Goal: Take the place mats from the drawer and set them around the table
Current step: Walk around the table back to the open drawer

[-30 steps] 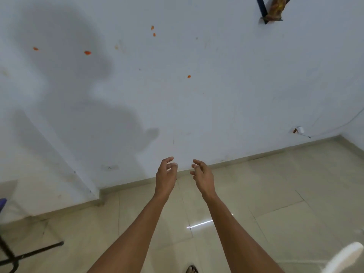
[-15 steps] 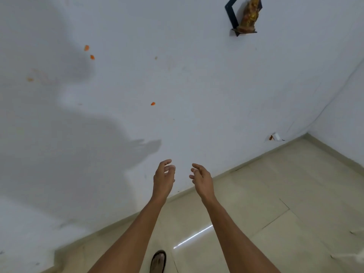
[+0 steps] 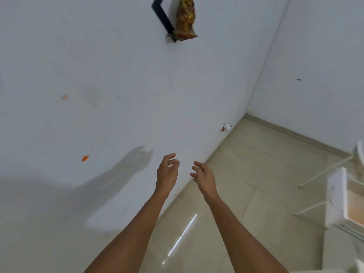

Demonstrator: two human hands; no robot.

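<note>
Fingers [image 3: 171, 158] of the left hand [image 3: 167, 174] loosely curled, slightly spread, holding nothing; fingers [image 3: 197, 166] of the right hand [image 3: 204, 177] likewise half-curled and parted, holding nothing. Both bare forearms reach forward from the bottom edge, hands side by side with a gap between them, held in the air in front of the plain white painted wall [image 3: 118, 85].

Wall carries a few small orange marks [image 3: 85, 158] and the grey shadow [image 3: 136, 158] of an outstretched hand. High up, a golden-brown figurine [image 3: 185, 18] stands on a small dark angled wall bracket [image 3: 161, 16]. Low on the wall near the corner, a small white fitting [image 3: 227, 127].

Floor of pale beige glossy tiles [image 3: 266, 160], a bright streak of reflected light below the hands. At the right edge, part of a white furniture piece with thin white legs and a light wooden inner panel [image 3: 338, 196]; whether this is the drawer cannot be told. No place mats visible in this view; no table clearly in sight
</note>
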